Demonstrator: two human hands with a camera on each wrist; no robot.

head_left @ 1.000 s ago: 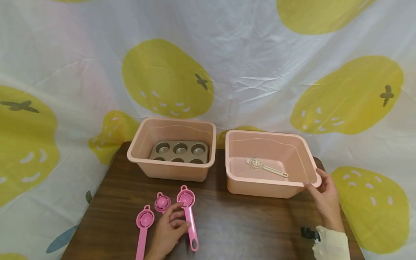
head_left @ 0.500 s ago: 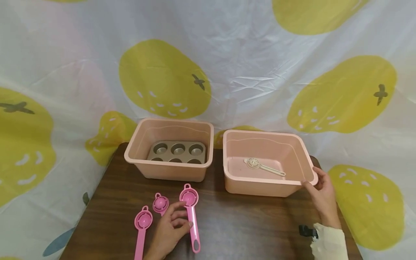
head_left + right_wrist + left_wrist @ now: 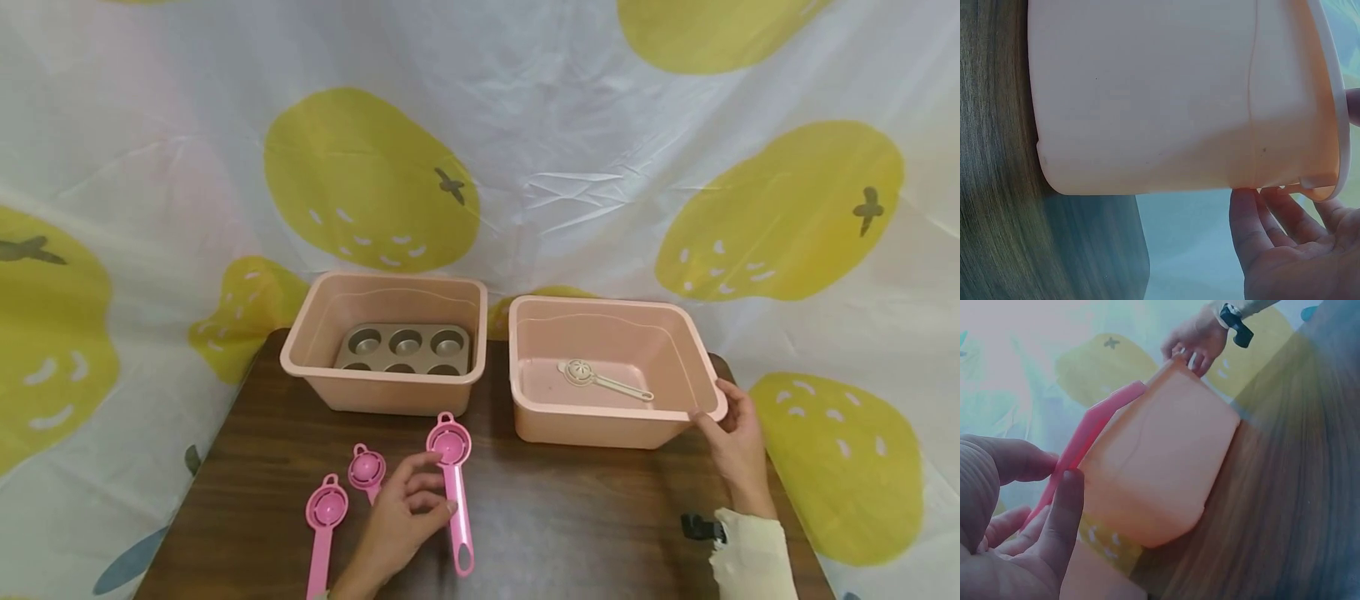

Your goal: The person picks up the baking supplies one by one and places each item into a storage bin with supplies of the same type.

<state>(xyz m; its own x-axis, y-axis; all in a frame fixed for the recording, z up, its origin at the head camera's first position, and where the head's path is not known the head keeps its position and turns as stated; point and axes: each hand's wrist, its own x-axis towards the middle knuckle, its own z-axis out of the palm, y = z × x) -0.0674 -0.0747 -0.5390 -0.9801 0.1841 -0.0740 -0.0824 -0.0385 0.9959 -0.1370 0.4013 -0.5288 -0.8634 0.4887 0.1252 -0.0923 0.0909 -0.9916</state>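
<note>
My left hand (image 3: 401, 508) pinches a pink egg separator (image 3: 459, 508) by its handle, bowl pointing away, over the table in front of the tubs. In the left wrist view the thumb and fingers (image 3: 1063, 506) close on this pink egg separator (image 3: 1085, 428). Two more pink egg separators lie at left: one egg separator (image 3: 327, 508) at the far left, another egg separator (image 3: 367, 469) partly hidden behind my hand. At the near right corner of the right pink tub (image 3: 600, 412), my right hand (image 3: 738, 450) grips the rim; its fingers (image 3: 1246, 212) touch the side wall.
A cream egg separator (image 3: 581, 372) lies inside the right tub. To its left stands a second pink tub (image 3: 382, 392) holding a muffin tin (image 3: 407, 354). Both tubs sit on a dark wooden table (image 3: 562, 517), before a lemon-print curtain (image 3: 555, 150).
My left hand has lifted the pink egg separator and shifted it rightward and forward, away from the other two. My right hand keeps its grip on the tub; the head view has shifted slightly.
</note>
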